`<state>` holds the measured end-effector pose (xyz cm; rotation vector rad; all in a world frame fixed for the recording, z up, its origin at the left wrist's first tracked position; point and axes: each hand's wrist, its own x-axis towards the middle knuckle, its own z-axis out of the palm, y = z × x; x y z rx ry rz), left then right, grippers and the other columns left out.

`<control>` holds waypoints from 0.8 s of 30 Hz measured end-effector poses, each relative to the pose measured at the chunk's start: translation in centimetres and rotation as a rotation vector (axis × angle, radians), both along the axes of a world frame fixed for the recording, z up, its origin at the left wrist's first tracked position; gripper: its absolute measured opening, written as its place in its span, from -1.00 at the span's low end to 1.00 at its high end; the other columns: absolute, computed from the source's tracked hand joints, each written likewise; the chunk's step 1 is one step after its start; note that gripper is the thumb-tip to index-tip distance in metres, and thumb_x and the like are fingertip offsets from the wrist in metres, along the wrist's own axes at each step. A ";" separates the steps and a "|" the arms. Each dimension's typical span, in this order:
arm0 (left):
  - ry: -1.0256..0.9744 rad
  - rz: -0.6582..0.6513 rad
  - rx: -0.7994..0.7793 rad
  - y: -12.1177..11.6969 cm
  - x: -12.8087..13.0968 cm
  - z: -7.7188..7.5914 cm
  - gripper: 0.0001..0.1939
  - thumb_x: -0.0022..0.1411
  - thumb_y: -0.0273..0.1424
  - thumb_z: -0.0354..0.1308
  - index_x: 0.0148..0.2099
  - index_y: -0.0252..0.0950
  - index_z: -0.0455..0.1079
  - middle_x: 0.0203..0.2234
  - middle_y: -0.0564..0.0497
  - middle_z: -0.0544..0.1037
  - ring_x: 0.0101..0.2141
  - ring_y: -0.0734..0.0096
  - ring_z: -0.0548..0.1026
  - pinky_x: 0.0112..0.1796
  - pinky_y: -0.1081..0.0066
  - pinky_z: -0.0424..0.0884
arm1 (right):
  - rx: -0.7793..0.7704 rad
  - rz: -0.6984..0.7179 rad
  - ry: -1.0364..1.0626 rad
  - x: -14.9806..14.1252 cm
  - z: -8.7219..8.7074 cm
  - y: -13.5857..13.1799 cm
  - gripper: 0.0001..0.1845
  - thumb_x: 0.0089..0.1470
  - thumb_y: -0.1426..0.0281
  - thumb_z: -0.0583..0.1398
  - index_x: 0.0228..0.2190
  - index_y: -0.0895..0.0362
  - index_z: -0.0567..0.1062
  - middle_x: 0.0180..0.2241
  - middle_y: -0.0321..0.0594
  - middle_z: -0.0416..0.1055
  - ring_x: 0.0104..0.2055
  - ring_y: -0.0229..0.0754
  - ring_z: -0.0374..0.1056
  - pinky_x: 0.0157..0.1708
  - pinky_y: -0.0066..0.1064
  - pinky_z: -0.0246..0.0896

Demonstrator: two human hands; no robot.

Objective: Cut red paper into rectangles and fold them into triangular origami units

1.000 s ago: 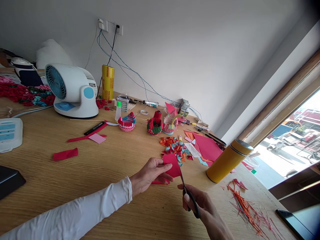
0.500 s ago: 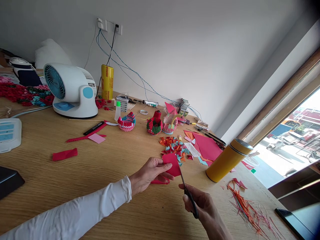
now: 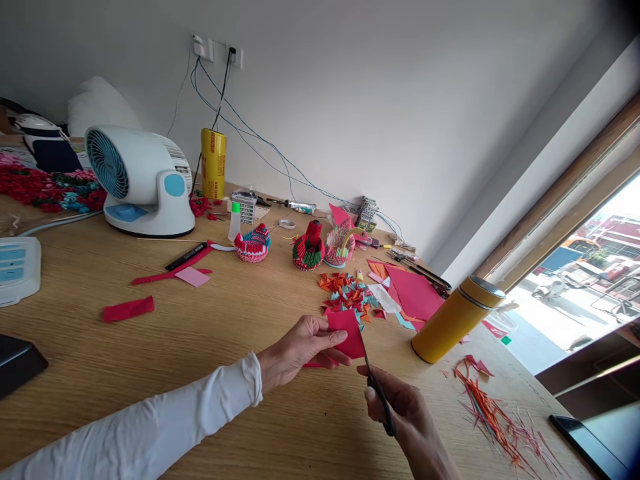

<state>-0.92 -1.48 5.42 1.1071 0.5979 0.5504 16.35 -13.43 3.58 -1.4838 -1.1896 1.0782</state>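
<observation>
In the head view, with the clock face centred on the held red paper [image 3: 349,328], the left hand [image 3: 310,347] comes in from 8 o'clock, its sleeve white. Its fingers grip the paper's left side, thumb on top, the others beneath. Another red piece [image 3: 314,365] lies on the worktop [image 3: 225,400] under that hand.

At 5 o'clock, the right hand [image 3: 400,407] has its fingers closed round the black handles of the scissors [image 3: 381,400]. The blades point up to the paper's right edge and lie along it; how far apart they stand I cannot tell.

At 12 o'clock is a heap of small folded paper pieces [image 3: 345,290] in orange, red and light blue. Three folded-paper baskets stand beyond, between 10 and 12 o'clock: pink-and-blue [image 3: 253,245], red-and-green [image 3: 308,255] and pale pink [image 3: 339,248]. Large red sheets [image 3: 415,293] lie at 2 o'clock, a yellow flask [image 3: 453,323] leans in view at 3, and thin paper strips [image 3: 487,410] spread at 4. Toward 10 o'clock are a pink square [image 3: 193,277], a black cutter [image 3: 186,256] and a white fan [image 3: 145,180].
</observation>
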 end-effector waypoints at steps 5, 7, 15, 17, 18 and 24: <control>-0.002 -0.019 -0.002 -0.1 0.1 0.1 -0.62 -0.01 -0.14 0.36 -0.29 -0.36 0.50 -0.43 -0.05 0.64 -0.42 0.44 0.58 -0.46 0.56 0.30 | 0.060 -0.003 0.004 0.4 -1.0 0.2 -0.41 -0.04 -0.01 0.28 -0.13 0.19 0.57 -0.56 -0.33 0.18 -0.50 -0.26 0.07 -0.50 -0.42 -0.04; 0.002 -0.048 0.020 -0.2 0.2 0.2 -0.60 0.00 -0.13 0.36 -0.27 -0.38 0.51 -0.38 -0.10 0.64 -0.42 0.43 0.58 -0.49 0.56 0.28 | 0.079 0.000 -0.019 0.4 -1.0 0.2 -0.45 -0.02 0.01 0.27 -0.15 0.18 0.57 -0.56 -0.32 0.21 -0.48 -0.25 0.10 -0.48 -0.43 -0.01; -0.018 -0.073 0.033 -0.4 0.2 0.1 -0.63 0.06 -0.16 0.33 -0.25 -0.39 0.51 -0.32 -0.12 0.64 -0.42 0.47 0.58 -0.50 0.59 0.26 | 0.067 -0.012 0.002 0.1 -0.9 -0.2 -0.44 0.01 0.02 0.26 -0.09 0.17 0.56 -0.59 -0.35 0.14 -0.51 -0.27 0.04 -0.53 -0.44 -0.04; -0.022 -0.084 0.029 -0.5 0.2 0.0 -0.65 0.07 -0.17 0.32 -0.27 -0.39 0.51 -0.37 -0.10 0.64 -0.42 0.47 0.58 -0.49 0.59 0.27 | 0.068 -0.022 0.002 0.1 -1.1 -0.3 -0.42 -0.01 0.02 0.27 -0.08 0.18 0.56 -0.59 -0.34 0.14 -0.52 -0.26 0.05 -0.52 -0.43 -0.03; -0.025 -0.092 0.032 -0.5 0.2 0.0 -0.65 0.08 -0.17 0.32 -0.27 -0.38 0.51 -0.38 -0.10 0.64 -0.42 0.46 0.58 -0.48 0.58 0.28 | 0.071 -0.022 -0.003 0.2 -1.1 -0.3 -0.42 -0.01 0.02 0.28 -0.08 0.19 0.56 -0.59 -0.34 0.16 -0.51 -0.26 0.06 -0.52 -0.43 -0.02; -0.037 -0.122 0.042 -0.7 0.3 -0.1 -0.67 0.09 -0.16 0.30 -0.27 -0.36 0.53 -0.39 -0.07 0.64 -0.43 0.47 0.58 -0.49 0.59 0.28 | 0.090 -0.037 -0.038 -0.1 -1.0 -0.6 -0.43 -0.02 0.03 0.28 -0.10 0.18 0.57 -0.57 -0.30 0.23 -0.49 -0.23 0.10 -0.51 -0.44 0.00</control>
